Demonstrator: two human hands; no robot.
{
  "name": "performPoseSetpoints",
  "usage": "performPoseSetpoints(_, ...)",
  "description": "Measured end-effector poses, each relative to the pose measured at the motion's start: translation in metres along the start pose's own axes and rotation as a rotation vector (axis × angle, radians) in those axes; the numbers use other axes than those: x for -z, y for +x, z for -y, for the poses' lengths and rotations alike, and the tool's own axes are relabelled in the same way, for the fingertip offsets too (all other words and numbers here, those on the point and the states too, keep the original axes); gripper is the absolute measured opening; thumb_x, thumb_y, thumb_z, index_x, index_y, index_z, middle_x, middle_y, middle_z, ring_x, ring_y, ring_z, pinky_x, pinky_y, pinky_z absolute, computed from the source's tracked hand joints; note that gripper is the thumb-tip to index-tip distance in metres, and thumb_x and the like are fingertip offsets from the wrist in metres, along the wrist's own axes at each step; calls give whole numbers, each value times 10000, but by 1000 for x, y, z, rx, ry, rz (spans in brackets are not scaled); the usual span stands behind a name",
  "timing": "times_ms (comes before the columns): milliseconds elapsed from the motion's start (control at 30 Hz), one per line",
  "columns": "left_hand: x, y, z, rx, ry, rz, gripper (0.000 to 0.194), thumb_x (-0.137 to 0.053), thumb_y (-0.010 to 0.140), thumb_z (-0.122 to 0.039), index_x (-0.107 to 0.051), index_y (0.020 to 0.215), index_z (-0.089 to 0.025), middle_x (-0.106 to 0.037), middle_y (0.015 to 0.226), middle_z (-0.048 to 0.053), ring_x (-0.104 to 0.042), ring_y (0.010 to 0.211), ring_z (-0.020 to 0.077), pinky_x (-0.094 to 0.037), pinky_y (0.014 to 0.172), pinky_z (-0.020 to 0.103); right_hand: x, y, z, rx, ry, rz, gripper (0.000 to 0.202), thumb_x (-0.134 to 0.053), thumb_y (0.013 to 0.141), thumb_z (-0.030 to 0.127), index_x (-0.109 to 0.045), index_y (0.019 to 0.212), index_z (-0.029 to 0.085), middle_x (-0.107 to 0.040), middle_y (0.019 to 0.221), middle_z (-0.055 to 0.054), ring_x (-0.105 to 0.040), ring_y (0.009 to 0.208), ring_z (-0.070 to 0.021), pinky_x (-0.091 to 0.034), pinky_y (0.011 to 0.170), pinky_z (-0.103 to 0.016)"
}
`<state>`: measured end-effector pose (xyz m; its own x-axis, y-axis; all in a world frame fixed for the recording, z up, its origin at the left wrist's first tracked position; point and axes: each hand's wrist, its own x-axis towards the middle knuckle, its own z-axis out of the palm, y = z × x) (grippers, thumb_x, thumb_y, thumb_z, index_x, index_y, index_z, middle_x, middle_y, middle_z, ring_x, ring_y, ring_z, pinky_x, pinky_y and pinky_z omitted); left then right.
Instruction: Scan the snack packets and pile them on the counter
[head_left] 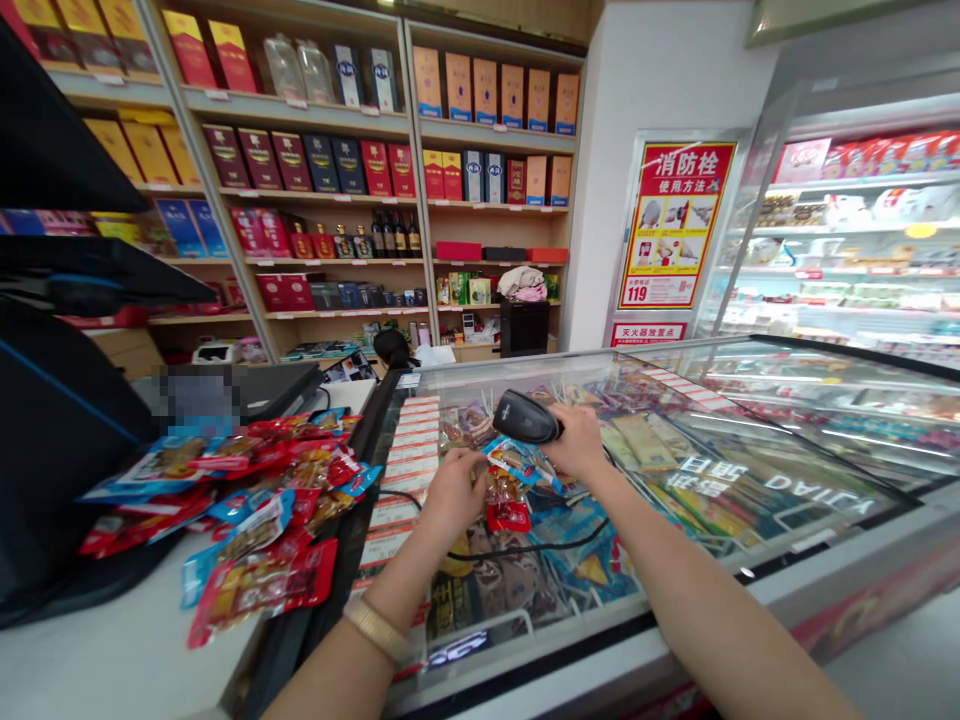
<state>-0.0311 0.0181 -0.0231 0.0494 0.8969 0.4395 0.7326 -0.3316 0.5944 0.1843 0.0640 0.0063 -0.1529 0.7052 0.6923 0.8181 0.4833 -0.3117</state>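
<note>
My right hand (577, 442) is wrapped round the handle of a black barcode scanner (526, 416), its head pointing left above the glass lid of a freezer (570, 540). Under the scanner are a blue snack packet (519, 460) and a red snack packet (508, 503). My left hand (456, 490) is at the left edge of the blue packet, its fingers curled and pinched together; what they hold is too small to make out. A black cable (540, 547) loops over the glass below both hands.
Many red and blue snack packets (262, 560) are heaped on the white counter (90, 660) at left, beside a black monitor stand (60, 450). Shelves of boxes (315, 195) stand behind. A glass-fronted cooler (862, 220) is at the right.
</note>
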Motion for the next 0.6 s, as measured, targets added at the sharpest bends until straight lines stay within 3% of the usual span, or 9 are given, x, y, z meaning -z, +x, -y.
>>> performPoseSetpoints(133,32,1,0,65,45,111,293,-655,716,-164,-757,984,-227,-721,1032,100,-681,954,258,-499,943,386,0,0,2,-6,-4,52,168,-686,689,275,-721,846,226,-744,857,-49,-648,874,-238,-329,759,-319)
performPoseSetpoints(267,86,-17,13,83,135,220,447,-731,660,-307,-744,1103,-248,-699,1212,122,-649,1122,328,-456,1024,421,-2,-1,2,-2,-7,89,171,-690,709,282,-724,868,231,-747,881,-47,-649,911,-239,-327,772,-324)
performPoseSetpoints(400,139,-62,56,142,481,39,757,-769,600,-394,-630,1326,-231,-532,1440,202,-511,1301,429,-406,1066,525,-3,0,4,-8,-14,87,186,-700,711,289,-727,886,231,-747,923,-47,-642,938,-243,-319,797,-336)
performPoseSetpoints(500,156,-94,95,288,680,-37,873,-751,595,-413,-525,1425,-261,-402,1542,221,-436,1338,508,-377,1004,690,-1,0,6,-8,-10,91,208,-701,713,287,-728,912,231,-742,924,-41,-639,930,-236,-313,812,-336)
performPoseSetpoints(600,155,-110,116,304,656,-24,861,-680,656,-489,-491,1455,-229,-383,1547,242,-432,1343,509,-442,941,678,1,1,9,-2,-4,104,225,-698,725,288,-728,941,233,-739,917,-42,-638,920,-228,-312,814,-330)
